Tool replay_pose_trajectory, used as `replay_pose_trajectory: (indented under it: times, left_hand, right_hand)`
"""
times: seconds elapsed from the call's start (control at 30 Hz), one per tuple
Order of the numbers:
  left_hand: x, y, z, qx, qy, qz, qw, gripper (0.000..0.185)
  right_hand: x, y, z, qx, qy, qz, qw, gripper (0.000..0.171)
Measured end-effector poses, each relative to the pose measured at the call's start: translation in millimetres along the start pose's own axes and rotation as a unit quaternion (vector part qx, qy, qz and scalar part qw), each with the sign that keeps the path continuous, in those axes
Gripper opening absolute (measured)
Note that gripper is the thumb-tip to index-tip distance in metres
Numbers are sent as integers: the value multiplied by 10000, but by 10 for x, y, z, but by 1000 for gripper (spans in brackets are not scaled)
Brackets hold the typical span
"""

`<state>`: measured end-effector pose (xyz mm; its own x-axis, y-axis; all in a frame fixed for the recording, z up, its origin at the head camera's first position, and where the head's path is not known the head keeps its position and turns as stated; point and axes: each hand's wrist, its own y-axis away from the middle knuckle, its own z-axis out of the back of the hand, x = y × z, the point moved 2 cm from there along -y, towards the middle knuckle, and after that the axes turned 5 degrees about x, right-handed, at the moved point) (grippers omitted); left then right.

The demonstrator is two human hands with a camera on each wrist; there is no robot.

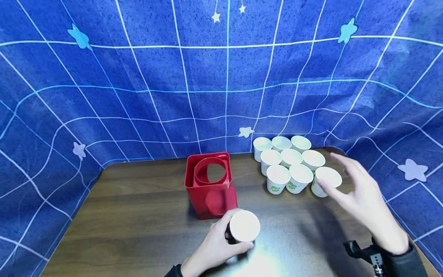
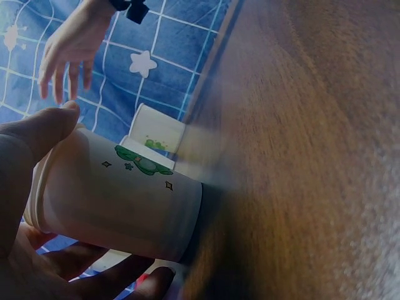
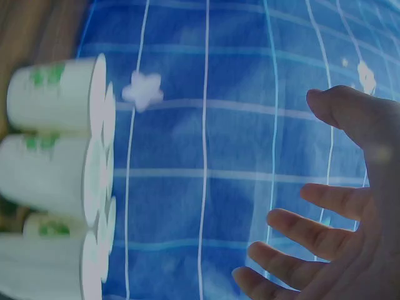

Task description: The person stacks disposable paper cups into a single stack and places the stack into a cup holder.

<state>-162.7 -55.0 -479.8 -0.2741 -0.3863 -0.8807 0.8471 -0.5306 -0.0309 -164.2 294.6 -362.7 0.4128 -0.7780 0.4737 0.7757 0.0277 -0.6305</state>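
Observation:
My left hand point(image 1: 221, 240) grips a white paper cup point(image 1: 244, 226) standing on the brown table point(image 1: 138, 215), just in front of a red square box point(image 1: 210, 185) with round openings. The left wrist view shows that cup point(image 2: 119, 200) with a green print, held between thumb and fingers. My right hand point(image 1: 360, 194) hovers open, fingers spread, just right of a cluster of several upright white cups point(image 1: 292, 163); its thumb tip is close to the nearest cup point(image 1: 327, 181). In the right wrist view the spread fingers point(image 3: 312, 250) are apart from the cup cluster point(image 3: 56, 181).
A blue cloth point(image 1: 221, 77) with a white grid and stars hangs behind and around the table. The table's back edge runs just behind the cups and the box. A black wrist strap point(image 1: 363, 252) sits on my right forearm.

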Motion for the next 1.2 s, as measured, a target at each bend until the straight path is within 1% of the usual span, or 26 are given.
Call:
replay_pose_trajectory:
  times: [0.1,0.2,0.37,0.57,0.7,0.87,0.97,1.07,1.2]
  left_hand:
    - [-1,5,-2,-13,-31,5,10000,72]
    - [3,11,-5,-43,-99,1,9999,71]
    - [21,12,-9,-77,-183,-19,9998,71]
    - [33,21,-15,-136,-270,-63,9995,72]
    - [36,29,-19,-150,-256,-6,9996,72]
    - [41,34,-32,-139,-197,76,9997,71]
    - [41,30,-33,-155,-218,54,9996,71]
    - [43,28,-30,-156,-228,20,9996,71]
    - [43,25,-27,-163,-254,-25,9995,72]
  right_hand:
    - [-140,-7,54,-97,132,-289,9994,75]
    - [-269,-9,84,-24,232,-662,9975,73]
    - [-432,-10,57,358,219,-1167,9923,78]
    - [-622,14,5,701,80,-1539,9856,89]
    - [-736,30,-41,877,-6,-1687,9818,97]
    - [-853,47,-124,1093,129,-1889,9758,105]
    - [-916,62,-167,1194,218,-2027,9717,109]
    - [-962,75,-213,1283,201,-2049,9701,110]
    - [-1004,90,-279,1383,116,-1953,9709,108]
